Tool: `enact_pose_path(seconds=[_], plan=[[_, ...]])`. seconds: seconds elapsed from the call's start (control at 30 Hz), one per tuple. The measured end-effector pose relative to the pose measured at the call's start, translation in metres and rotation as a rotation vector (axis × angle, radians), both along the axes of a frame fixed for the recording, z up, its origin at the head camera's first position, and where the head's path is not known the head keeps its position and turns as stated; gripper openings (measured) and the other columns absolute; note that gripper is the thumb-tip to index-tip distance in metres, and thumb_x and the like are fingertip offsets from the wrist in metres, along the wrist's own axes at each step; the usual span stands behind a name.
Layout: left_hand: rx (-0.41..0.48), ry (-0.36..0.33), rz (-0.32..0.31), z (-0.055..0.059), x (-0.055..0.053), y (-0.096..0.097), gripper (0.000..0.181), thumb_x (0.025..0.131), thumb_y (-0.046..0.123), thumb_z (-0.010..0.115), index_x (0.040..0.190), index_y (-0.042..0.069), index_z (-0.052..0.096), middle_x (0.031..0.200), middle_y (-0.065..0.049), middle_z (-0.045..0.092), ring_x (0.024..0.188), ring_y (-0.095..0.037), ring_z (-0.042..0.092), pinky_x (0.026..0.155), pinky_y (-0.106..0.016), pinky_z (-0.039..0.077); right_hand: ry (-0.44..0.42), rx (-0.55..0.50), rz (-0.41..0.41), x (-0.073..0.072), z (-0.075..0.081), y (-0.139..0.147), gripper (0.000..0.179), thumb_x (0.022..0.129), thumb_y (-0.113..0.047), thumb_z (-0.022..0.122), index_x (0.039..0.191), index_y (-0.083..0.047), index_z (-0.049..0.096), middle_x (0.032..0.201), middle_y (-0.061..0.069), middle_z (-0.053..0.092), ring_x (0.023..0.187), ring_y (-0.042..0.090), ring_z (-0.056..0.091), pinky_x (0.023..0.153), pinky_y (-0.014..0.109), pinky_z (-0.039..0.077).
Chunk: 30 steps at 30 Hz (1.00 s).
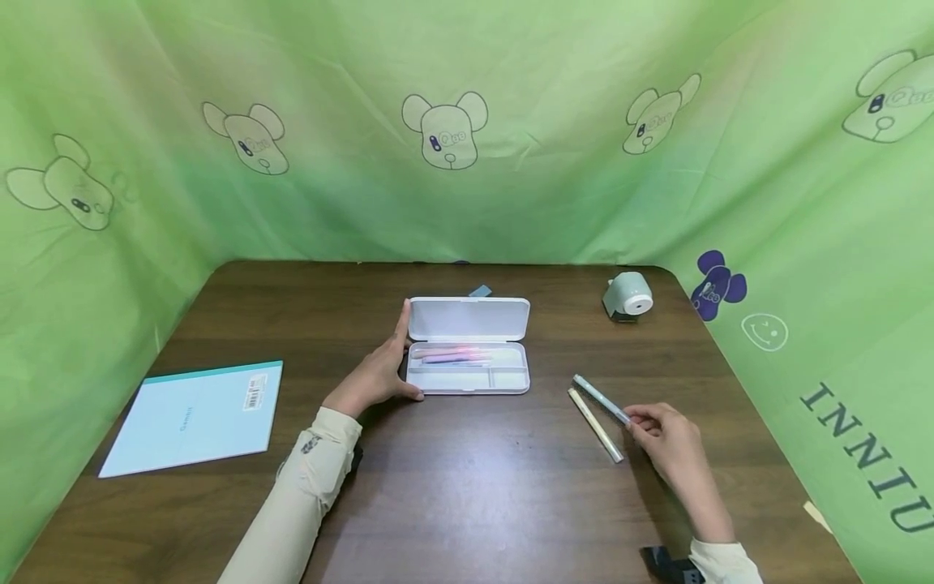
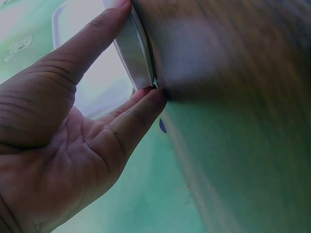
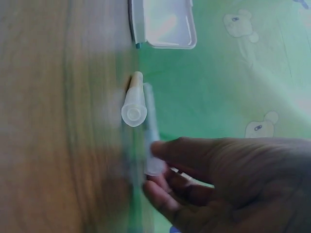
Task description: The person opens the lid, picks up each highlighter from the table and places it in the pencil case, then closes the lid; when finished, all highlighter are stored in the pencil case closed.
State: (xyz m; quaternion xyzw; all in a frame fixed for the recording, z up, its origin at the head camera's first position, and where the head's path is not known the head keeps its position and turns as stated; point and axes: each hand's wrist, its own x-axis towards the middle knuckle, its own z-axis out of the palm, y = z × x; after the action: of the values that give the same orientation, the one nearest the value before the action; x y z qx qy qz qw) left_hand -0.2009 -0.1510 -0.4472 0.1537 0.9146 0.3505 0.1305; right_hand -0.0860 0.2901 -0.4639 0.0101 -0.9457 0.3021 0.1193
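Observation:
A white pencil case [image 1: 508, 381] lies with its lid [image 1: 469, 319] raised, several pink and purple pens [image 1: 454, 357] in its rear compartment. My left hand [image 1: 375, 373] spans its left end, thumb at the front corner and a straight finger along the lid's side. In the left wrist view, thumb and fingers of the left hand [image 2: 73, 111] touch the case [image 2: 133, 53]. With thumb and fingertips, my right hand [image 1: 667, 442] pinches the near end of a pale blue pen [image 1: 600, 397]. Beside it a cream pen [image 1: 594, 425] with a translucent end [image 3: 133, 110] rests on the table.
A pale blue notebook [image 1: 197, 418] lies at the left of the brown table [image 1: 467, 503]. At the back right stands a grey-green pencil sharpener [image 1: 627, 295]. A small blue piece [image 1: 480, 291] shows behind the case lid. Green printed cloth [image 1: 328, 211] hangs around the table.

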Motion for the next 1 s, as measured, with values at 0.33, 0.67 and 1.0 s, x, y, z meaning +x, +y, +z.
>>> enact_pose_path(seconds=[0.33, 0.67, 1.0], plan=[[0.006, 0.022, -0.003, -0.003, 0.0, 0.0, 0.157, 0.079, 0.011, 0.1, 0.169, 0.022, -0.029, 0.157, -0.032, 0.05, 0.142, -0.044, 0.053, 0.119, -0.061, 0.04, 0.12, -0.035, 0.103, -0.048, 0.009, -0.036, 0.015, 0.091, 0.009, 0.08, 0.103, 0.002, 0.082, 0.091, 0.009, 0.071, 0.078, 0.013, 0.061, 0.068, 0.022, 0.049], [0.018, 0.018, 0.004, -0.002, 0.001, 0.0, 0.157, 0.079, 0.01, 0.1, 0.169, 0.023, -0.029, 0.158, -0.031, 0.049, 0.142, -0.043, 0.053, 0.119, -0.06, 0.041, 0.041, -0.082, 0.253, -0.097, 0.019, -0.112, 0.012, 0.096, 0.007, 0.077, 0.106, 0.002, 0.082, 0.097, 0.011, 0.07, 0.083, 0.022, 0.062, 0.074, 0.031, 0.05], [0.014, 0.007, 0.014, -0.002, 0.0, 0.001, 0.158, 0.079, 0.009, 0.1, 0.169, 0.025, -0.029, 0.159, -0.03, 0.049, 0.143, -0.043, 0.052, 0.12, -0.059, 0.04, 0.022, -0.063, 0.403, -0.116, 0.014, -0.168, 0.011, 0.094, 0.008, 0.076, 0.103, 0.004, 0.081, 0.099, 0.014, 0.07, 0.087, 0.029, 0.068, 0.081, 0.044, 0.058]])
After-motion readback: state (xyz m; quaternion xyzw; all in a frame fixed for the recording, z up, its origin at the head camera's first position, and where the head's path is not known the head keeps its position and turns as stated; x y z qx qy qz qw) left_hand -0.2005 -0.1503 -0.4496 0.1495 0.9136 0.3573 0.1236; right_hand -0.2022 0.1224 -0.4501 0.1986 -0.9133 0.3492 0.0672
